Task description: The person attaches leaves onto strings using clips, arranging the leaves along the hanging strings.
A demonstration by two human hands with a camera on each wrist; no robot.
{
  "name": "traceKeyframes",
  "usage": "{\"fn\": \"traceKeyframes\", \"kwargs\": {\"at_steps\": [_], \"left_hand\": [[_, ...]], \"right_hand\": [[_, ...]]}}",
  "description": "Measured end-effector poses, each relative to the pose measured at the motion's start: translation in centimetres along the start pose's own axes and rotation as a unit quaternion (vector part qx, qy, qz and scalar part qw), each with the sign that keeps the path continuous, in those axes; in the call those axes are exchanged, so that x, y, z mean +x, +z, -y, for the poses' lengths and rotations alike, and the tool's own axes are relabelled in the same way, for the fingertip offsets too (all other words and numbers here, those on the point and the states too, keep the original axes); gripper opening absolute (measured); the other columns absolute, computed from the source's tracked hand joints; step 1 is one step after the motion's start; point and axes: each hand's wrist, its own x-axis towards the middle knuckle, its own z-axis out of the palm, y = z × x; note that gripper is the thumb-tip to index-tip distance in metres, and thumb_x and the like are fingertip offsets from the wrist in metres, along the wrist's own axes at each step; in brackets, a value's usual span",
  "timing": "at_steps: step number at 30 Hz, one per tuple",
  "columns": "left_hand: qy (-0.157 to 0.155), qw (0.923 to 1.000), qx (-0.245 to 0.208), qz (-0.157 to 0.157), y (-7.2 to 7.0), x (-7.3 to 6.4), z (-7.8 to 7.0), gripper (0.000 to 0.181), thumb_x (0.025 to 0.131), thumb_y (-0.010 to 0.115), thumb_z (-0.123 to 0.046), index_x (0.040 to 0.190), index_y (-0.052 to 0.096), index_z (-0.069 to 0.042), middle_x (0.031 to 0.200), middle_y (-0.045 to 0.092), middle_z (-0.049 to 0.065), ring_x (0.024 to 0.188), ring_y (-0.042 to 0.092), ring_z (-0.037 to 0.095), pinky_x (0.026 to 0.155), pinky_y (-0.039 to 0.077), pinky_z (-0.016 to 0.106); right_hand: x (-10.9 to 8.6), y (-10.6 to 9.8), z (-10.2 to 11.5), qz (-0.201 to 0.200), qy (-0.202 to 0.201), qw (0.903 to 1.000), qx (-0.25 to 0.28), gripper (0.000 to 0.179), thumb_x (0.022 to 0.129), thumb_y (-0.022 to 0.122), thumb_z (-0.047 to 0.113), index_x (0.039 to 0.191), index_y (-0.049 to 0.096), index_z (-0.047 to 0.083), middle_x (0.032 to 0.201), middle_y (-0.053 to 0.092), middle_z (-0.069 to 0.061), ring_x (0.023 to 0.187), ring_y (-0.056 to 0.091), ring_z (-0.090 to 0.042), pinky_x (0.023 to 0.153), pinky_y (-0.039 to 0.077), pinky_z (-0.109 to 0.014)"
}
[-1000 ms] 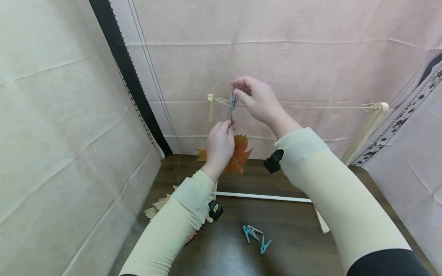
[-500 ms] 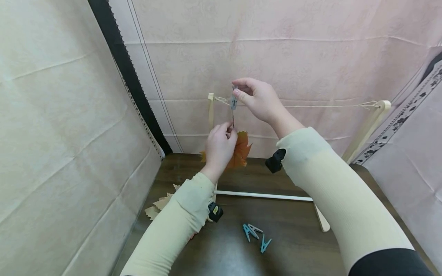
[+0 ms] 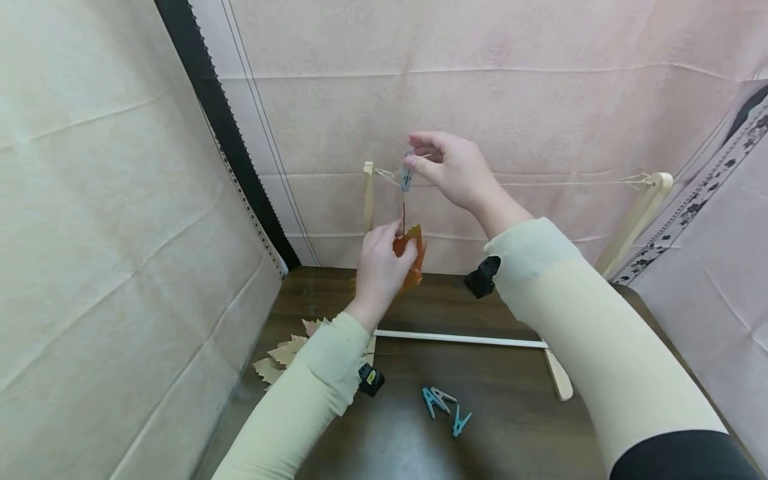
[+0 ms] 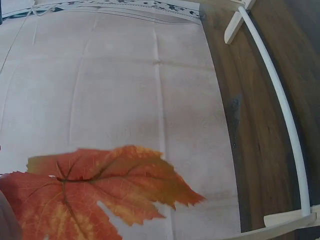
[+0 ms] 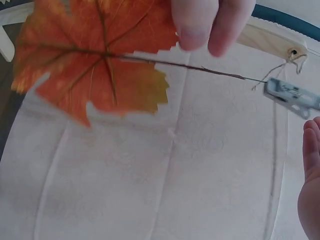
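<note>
An orange maple-like leaf (image 3: 416, 260) hangs by its thin dark stem (image 5: 200, 68) from a blue-grey clothespin (image 3: 406, 179) on the string. In the right wrist view the clothespin's jaws meet the stem's top end. My left hand (image 3: 381, 260) is at the leaf, thumb and fingers apart, with orange showing between them. Its fingertips (image 5: 220, 35) overlap the leaf's edge in the right wrist view, and the stem runs past them uncovered. My right hand (image 3: 456, 170) is at the clothespin's upper end, its fingers spread off the clip and thumb close by it.
A string (image 3: 558, 184) spans two wooden posts (image 3: 636, 223), joined low down by a white rod (image 3: 462, 339). Several clothespins (image 3: 461, 421) lie on the dark wooden table (image 3: 408, 440). Pale leaves (image 3: 287, 350) lie by my left forearm. Cloth walls (image 3: 540, 120) surround the table.
My left hand has slid down from the stem to the leaf, which has turned edge-on in the head view. My right fingers have loosened and shifted slightly right from the clothespin.
</note>
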Motion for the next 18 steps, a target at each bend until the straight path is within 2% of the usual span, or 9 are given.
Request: {"fn": "traceKeyframes", "kwargs": {"at_steps": [6,13,18], "left_hand": [[0.034,0.9991,-0.007,-0.025,-0.6,-0.5,0.5,0.034,0.078,0.059,-0.017,0.108,0.058,-0.002,0.095,0.058,0.006,0.090,0.049,0.019,0.078,0.041,0.027],[0.076,0.9952,-0.010,-0.061,-1.4,-0.5,1.1,0.035,0.076,0.061,-0.016,0.108,0.058,-0.002,0.091,0.058,0.007,0.087,0.049,0.020,0.078,0.040,0.027],[0.080,0.9935,-0.021,-0.078,-2.2,-0.6,1.7,0.035,0.076,0.062,-0.014,0.107,0.058,-0.001,0.091,0.059,0.008,0.087,0.050,0.020,0.079,0.039,0.027]], "right_hand": [[-0.7,-0.7,-0.4,-0.016,0.003,0.9999,0.003,0.054,0.079,0.055,0.045,0.125,0.046,0.019,0.118,0.052,0.005,0.103,0.050,-0.004,0.084,0.040,-0.022],[-1.7,-1.1,-1.0,-0.021,0.003,0.9997,0.012,0.053,0.079,0.057,0.042,0.125,0.047,0.018,0.118,0.053,0.003,0.102,0.052,-0.006,0.082,0.042,-0.024],[-2.6,-1.5,-1.4,-0.026,-0.003,0.9996,0.013,0.054,0.078,0.058,0.043,0.124,0.047,0.017,0.117,0.054,0.003,0.100,0.052,-0.006,0.082,0.042,-0.024]]}}
